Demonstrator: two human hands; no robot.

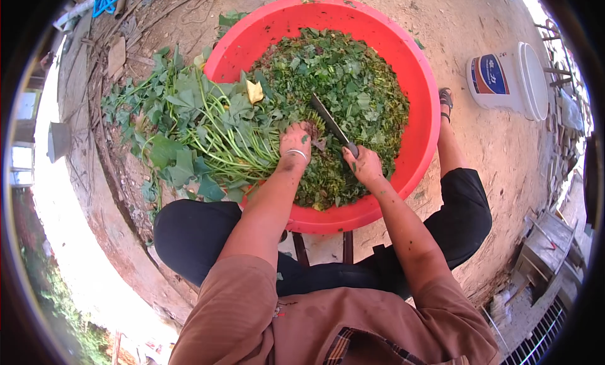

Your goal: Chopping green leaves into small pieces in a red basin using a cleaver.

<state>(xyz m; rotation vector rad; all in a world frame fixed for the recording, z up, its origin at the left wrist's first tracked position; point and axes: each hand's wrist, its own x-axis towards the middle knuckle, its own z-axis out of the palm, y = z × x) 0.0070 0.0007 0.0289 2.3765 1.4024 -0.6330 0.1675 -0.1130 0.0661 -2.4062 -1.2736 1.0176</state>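
Note:
My left hand (297, 140), with a bracelet at the wrist, grips a thick bundle of leafy green vines (231, 133). The long stems trail left over the rim of a large red plastic basin (420, 147). My right hand (364, 164) holds a knife (331, 121) by its dark handle, the long blade slanting up and left, close to the bundle's cut ends. Beneath both hands, chopped leaves and stems (350, 76) fill much of the basin. A yellow leaf (254, 91) lies on the bundle.
A white plastic bucket (508, 81) with a printed label lies or leans on the dirt floor at right. My sandalled foot (445, 105) rests beside the basin. Wooden boards (75, 81) edge the left side. At lower right stands a wooden box-like piece (543, 247).

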